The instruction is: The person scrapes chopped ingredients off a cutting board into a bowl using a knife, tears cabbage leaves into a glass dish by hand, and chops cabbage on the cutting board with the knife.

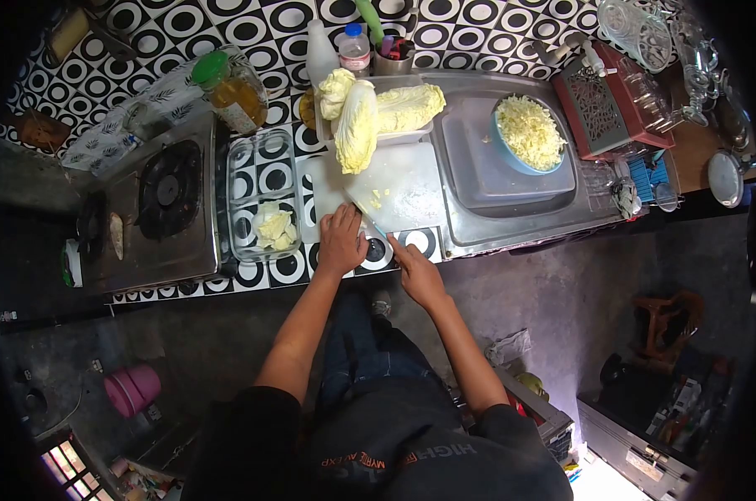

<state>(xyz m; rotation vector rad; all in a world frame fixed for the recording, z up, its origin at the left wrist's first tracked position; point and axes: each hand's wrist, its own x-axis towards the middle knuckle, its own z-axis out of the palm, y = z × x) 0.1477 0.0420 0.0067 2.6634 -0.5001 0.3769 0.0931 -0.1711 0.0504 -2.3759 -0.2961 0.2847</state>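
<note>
My right hand (418, 274) grips a kitchen knife (366, 210) by its light blue handle, the blade angled up and left over the white cutting board (411, 171). Just left of the blade, my left hand (341, 240) presses its fingers down at the front of the board; whatever lies under them is hidden. Small pale cabbage bits (377, 198) are scattered right of the knife. Behind the board, a napa cabbage (357, 129) leans over the tray's edge, beside another napa cabbage (411, 108). Cut cabbage pieces (275, 227) sit in the glass dish (237, 179) to the left.
A blue bowl (503, 150) heaped with shredded cabbage (530, 132) stands on a plastic box (478, 188) in the sink. On the left are a gas stove (190, 230) and a green-lidded jar (232, 104). A red dish rack (599, 104) stands at right.
</note>
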